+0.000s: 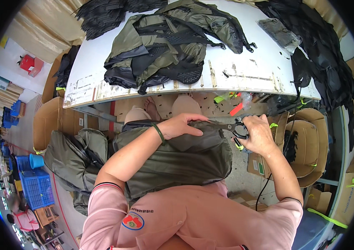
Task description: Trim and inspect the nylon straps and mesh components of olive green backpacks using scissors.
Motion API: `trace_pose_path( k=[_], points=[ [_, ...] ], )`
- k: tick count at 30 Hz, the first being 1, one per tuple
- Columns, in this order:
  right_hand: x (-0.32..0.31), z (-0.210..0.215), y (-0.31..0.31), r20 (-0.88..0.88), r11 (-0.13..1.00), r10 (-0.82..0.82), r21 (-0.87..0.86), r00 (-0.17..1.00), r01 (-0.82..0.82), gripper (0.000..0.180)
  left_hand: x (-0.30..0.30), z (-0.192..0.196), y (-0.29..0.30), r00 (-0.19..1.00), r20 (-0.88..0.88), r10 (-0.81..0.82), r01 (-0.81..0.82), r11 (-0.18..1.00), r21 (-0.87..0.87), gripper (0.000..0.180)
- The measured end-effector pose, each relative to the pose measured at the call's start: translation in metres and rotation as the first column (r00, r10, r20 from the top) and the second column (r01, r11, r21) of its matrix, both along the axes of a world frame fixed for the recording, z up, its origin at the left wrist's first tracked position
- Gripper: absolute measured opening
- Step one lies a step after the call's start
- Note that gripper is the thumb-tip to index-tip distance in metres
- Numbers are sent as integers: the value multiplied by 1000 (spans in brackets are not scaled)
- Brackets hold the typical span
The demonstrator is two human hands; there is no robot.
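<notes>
A dark olive fabric piece (173, 160), smooth and slightly shiny, lies spread over my lap. My left hand (181, 126), with a dark green band at the wrist, holds its far edge; the thumb lies on top and some fingertips are hidden. My right hand (258, 132) grips the black-handled scissors (231, 128) by their loops. Their blades point left, at the fabric's edge close to my left fingertips. Whether the blades are parted on the cloth I cannot tell. More olive fabric (77, 154) hangs in a heap to my left.
Ahead, a white table (89, 83) bears a pile of olive and black backpack pieces (156, 46), stacked black parts (100, 18) and a clear plastic packet (279, 33). Open cardboard boxes (310, 143) stand at the right, another box (45, 125) at the left. A black cord (264, 189) hangs near my right arm.
</notes>
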State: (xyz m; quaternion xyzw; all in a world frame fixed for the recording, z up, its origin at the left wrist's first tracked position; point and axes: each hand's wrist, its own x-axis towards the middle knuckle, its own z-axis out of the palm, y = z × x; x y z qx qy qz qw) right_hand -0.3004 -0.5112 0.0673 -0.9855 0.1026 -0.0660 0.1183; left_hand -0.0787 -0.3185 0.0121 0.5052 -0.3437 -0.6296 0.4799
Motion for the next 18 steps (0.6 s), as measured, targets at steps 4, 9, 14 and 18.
trace_pose_path(
  k=[4,9,14,18],
  points=[
    [5,1,3,-13,1000,4,-18,1000,-4,43,-1,-9,1,999,44,-6,7,1000,-22,45],
    [7,6,-1,-100,999,33,-8,994,-34,40,-2,-16,2,1000,28,-12,12,1000,-17,47],
    [8,12,-1,-158,999,40,-8,987,-41,38,-4,-10,3,995,92,-34,34,999,-4,46],
    [7,13,-5,-198,997,61,-30,978,-68,38,-5,-7,4,996,82,-47,47,999,-7,47]
  ],
)
